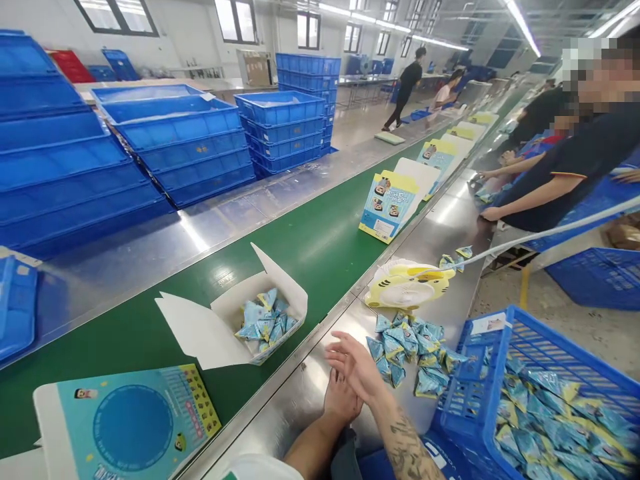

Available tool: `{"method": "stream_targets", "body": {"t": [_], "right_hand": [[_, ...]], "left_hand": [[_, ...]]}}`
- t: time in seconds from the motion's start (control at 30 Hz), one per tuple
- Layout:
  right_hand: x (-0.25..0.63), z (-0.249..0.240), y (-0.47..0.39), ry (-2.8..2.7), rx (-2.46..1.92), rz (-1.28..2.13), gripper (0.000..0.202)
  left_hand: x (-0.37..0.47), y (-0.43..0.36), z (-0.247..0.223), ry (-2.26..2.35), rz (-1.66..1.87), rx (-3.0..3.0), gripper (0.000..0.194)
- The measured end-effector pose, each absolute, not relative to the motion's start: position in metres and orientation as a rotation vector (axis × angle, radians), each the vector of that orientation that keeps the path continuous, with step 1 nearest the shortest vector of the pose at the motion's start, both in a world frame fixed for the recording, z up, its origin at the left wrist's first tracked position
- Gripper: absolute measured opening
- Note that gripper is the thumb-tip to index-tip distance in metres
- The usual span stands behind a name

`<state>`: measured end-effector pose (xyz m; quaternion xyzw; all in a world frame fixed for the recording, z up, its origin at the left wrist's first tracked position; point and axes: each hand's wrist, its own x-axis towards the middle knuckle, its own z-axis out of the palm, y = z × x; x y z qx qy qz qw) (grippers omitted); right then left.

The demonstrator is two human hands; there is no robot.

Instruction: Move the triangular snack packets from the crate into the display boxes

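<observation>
My right hand [354,365] is over the steel ledge beside the belt, its fingers stretched out and nothing in them. Just below it, partly covered by it, my left hand [342,399] has its visible fingers extended and holds nothing I can see. A pile of small blue triangular packets [411,343] lies on the steel to the right of my hands. On the belt to the left stands an open box [300,313] with its flaps up, containing packets of the same kind [267,320]. A second printed blue box [133,420] is nearer, at the lower left.
A yellow-and-white fan-like device [407,285] with a cable sits beyond the pile. A blue crate [480,373] full of packets stands at my right. Several boxes [385,207] line the green belt [295,227]. Co-workers stand along the right; blue crates [200,150] are stacked opposite.
</observation>
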<state>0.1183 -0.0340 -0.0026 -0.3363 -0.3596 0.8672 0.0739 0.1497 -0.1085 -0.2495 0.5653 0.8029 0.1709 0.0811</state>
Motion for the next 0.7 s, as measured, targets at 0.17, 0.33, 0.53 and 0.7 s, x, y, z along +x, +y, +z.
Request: {"method": "stream_targets", "body": {"t": [0.17,0.33,0.53,0.7], "right_hand": [[0.237,-0.063,0.041,-1.081,-1.521,2.035,0.045],[0.366,-0.028,0.115,-1.18,-1.57,1.423,0.043],[0.477,-0.013,0.177,-1.358,-1.828,1.217,0.028],[0.496,-0.064,0.161,-1.72,-2.079,1.241,0.019]], "left_hand": [[0.154,-0.117,-0.253,2.415,0.514,1.609,0.061],[0.153,-0.12,-0.251,2.49,0.55,1.611,0.058],[0.154,-0.12,-0.251,2.542,0.569,1.649,0.056],[0.152,-0.121,-0.234,2.552,0.457,1.693,0.053]]}}
